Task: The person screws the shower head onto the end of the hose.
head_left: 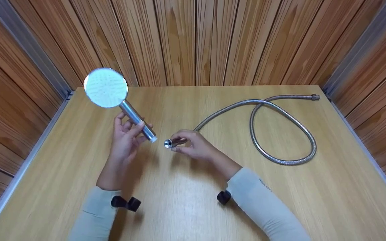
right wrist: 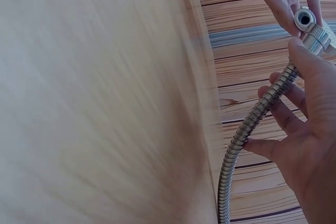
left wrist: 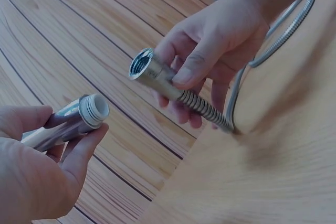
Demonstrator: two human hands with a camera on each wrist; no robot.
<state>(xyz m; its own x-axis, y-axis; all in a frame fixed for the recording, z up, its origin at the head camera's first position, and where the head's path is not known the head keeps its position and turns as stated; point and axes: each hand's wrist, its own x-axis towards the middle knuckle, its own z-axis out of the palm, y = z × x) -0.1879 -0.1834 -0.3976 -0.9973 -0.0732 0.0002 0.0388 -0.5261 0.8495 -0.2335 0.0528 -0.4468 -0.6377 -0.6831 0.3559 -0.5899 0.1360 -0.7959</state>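
Note:
My left hand (head_left: 126, 137) grips the chrome handle of a shower head (head_left: 106, 87), its round white spray face turned up toward the head camera. The handle's threaded white end (left wrist: 96, 108) points at the hose. Between thumb and fingers my right hand (head_left: 194, 144) pinches a ribbed metal shower hose (head_left: 281, 162) just behind its end nut (left wrist: 149, 69). That nut's open, threaded mouth faces the handle end, with a small gap between the two. Both parts are held above the table.
The hose crosses itself in a loop on the right of the wooden table (head_left: 193, 201), and its other end fitting (head_left: 315, 97) lies near the back right corner. Wood-plank walls (head_left: 213, 43) stand behind and at both sides. A dark wrist mount (head_left: 126, 203) sits on the left sleeve.

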